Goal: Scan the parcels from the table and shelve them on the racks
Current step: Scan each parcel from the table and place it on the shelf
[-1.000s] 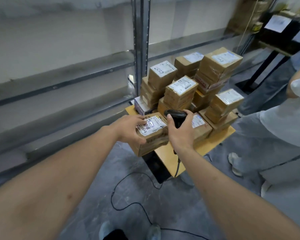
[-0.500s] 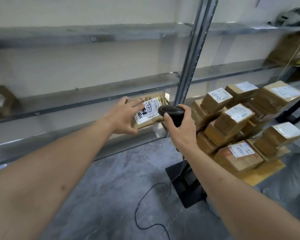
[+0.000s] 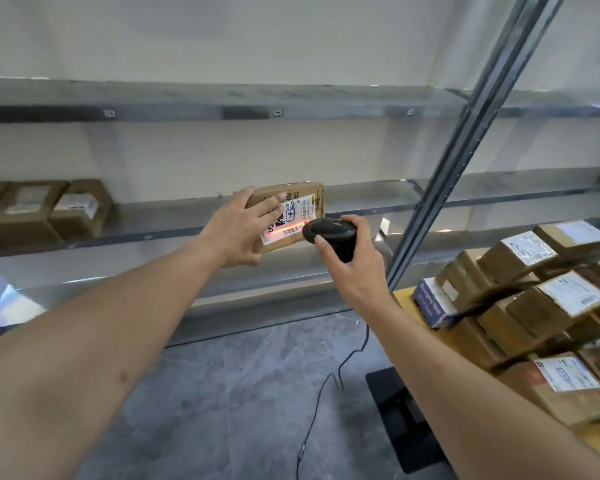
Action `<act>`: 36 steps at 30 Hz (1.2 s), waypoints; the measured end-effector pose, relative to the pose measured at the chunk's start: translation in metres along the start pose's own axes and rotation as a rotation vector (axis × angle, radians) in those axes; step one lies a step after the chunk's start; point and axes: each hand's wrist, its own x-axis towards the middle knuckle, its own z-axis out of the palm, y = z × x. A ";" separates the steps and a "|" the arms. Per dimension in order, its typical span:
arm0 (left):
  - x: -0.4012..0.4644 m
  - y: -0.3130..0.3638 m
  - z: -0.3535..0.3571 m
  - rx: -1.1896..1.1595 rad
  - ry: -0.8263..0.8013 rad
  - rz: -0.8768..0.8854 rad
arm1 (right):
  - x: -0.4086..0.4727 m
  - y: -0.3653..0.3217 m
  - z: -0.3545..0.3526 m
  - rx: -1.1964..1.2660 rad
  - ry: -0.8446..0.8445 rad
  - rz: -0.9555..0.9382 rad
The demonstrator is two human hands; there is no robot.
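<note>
Left hand [image 3: 239, 226] holds a brown cardboard parcel [image 3: 291, 216] up in front of the middle shelf [image 3: 174, 223] of the metal rack, fingers spread across the parcel's face and thumb under its lower edge. Whether the parcel rests on the shelf lip or is carried free cannot be told. Its white shipping label [image 3: 288, 220] faces the camera, partly covered by the fingertips, and a red scan line [image 3: 290, 227] lies across the label's lower part. Right hand [image 3: 352, 263] grips a black handheld scanner [image 3: 331, 234], fingers wrapped round the handle, the head pointed at the label and close beside the parcel's right edge. A black cable [image 3: 326, 386] trails across the grey floor [image 3: 222, 393] below the scanner. At the far left of the same shelf, two labelled cardboard boxes [image 3: 49, 209] sit side by side, well apart from the held parcel. An upper shelf [image 3: 222, 105] runs across the frame above, and a slanted grey upright [image 3: 471, 140] of the rack stands to the right of the scanner. At the lower right, a stack of parcels [image 3: 534, 289] with white labels is piled on a yellow-topped table [image 3: 404, 294], with one blue-and-white box [image 3: 430, 303] at the stack's near left corner. A black base plate [image 3: 402, 417] lies on the floor beside the table.
</note>
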 end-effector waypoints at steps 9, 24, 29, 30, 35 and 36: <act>0.019 -0.053 0.024 -0.028 0.016 -0.169 | 0.079 0.003 0.047 0.010 -0.111 -0.033; 0.027 -0.139 0.071 -0.528 -0.071 -0.923 | 0.192 -0.020 0.197 0.123 -0.279 -0.016; 0.009 -0.205 0.116 -0.612 -0.063 -1.079 | 0.221 -0.037 0.275 0.115 -0.309 0.002; 0.006 -0.218 0.126 -0.622 -0.068 -1.107 | 0.225 -0.040 0.291 0.110 -0.315 0.004; -0.013 -0.288 0.181 -0.655 -0.085 -1.133 | 0.245 -0.064 0.376 0.102 -0.350 0.037; -0.017 -0.301 0.191 -0.667 -0.088 -1.132 | 0.249 -0.068 0.392 0.101 -0.348 0.050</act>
